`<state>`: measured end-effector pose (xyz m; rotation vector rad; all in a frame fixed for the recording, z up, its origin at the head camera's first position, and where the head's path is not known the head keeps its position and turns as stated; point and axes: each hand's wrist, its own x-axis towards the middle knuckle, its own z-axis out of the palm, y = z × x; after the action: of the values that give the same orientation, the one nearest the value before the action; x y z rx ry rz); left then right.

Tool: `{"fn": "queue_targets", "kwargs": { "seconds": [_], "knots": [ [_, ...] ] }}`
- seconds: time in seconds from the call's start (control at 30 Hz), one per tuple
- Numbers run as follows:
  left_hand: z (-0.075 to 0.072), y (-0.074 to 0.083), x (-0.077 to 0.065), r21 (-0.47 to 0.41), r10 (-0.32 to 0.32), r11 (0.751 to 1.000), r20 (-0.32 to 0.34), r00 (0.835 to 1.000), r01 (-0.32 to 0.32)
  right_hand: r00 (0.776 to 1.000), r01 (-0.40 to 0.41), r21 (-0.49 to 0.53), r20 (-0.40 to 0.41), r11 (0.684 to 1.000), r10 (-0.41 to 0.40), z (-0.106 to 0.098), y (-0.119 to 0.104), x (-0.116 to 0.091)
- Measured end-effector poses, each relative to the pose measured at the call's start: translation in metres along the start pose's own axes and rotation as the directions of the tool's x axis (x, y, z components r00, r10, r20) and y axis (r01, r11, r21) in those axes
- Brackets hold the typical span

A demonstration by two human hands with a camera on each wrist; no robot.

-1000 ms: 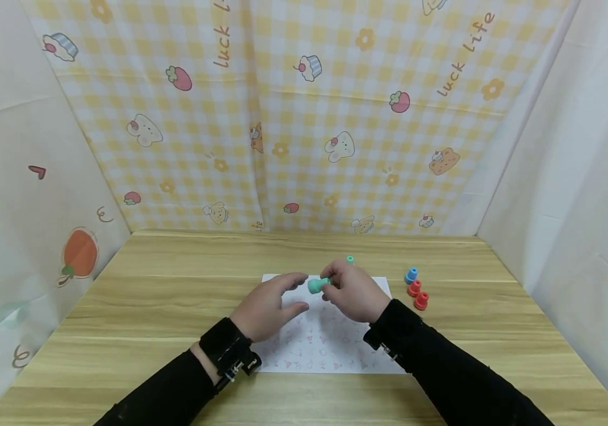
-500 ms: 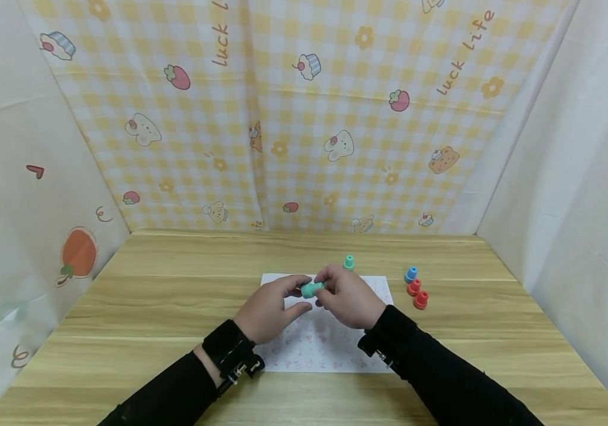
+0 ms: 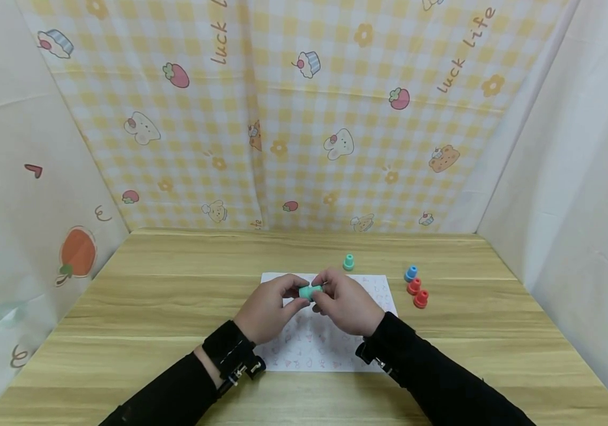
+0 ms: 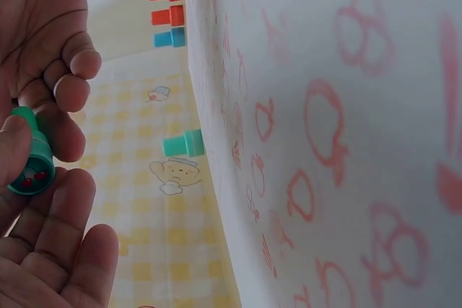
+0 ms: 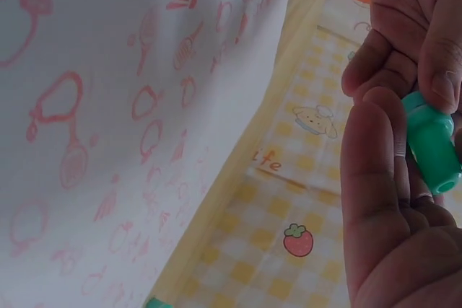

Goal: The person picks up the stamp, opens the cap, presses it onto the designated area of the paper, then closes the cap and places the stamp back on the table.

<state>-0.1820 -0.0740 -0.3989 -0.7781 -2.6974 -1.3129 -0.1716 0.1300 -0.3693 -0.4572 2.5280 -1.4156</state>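
A small green toy stamp (image 3: 310, 292) is held sideways between my two hands, above a white sheet of paper (image 3: 309, 349). My right hand (image 3: 350, 303) pinches its narrow handle end. The thumb and fingers of my left hand (image 3: 264, 310) close round its wide end. In the left wrist view the wide end of the stamp (image 4: 32, 171) faces the left hand and shows red marks inside. The right wrist view has the stamp (image 5: 433, 146) at the right edge, partly covered by fingers. Pink and red printed shapes cover the sheet.
Another green stamp (image 3: 349, 262) stands upright behind the sheet. To the right stand a blue stamp (image 3: 411, 273) and two red ones, the nearer red stamp (image 3: 420, 299) at the front. A checked yellow cloth (image 3: 304, 148) hangs behind the wooden table (image 3: 187, 260).
My right hand has brought the green stamp slightly left and down. My left thumb and fingers, apart from it a second ago, have closed on its wide end.
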Motion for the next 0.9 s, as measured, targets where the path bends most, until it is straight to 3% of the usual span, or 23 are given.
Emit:
{"fn": "queue_targets", "kwargs": {
  "seconds": [0.9],
  "knots": [
    [-0.0018, 0.0009, -0.0025, -0.022, -0.005, 1.000, 0.008, 1.000, 0.005, 1.000, -0.020, 0.044, 0.008, 0.999, 0.020, 0.0083, 0.0096, 0.0027]
  ]
}}
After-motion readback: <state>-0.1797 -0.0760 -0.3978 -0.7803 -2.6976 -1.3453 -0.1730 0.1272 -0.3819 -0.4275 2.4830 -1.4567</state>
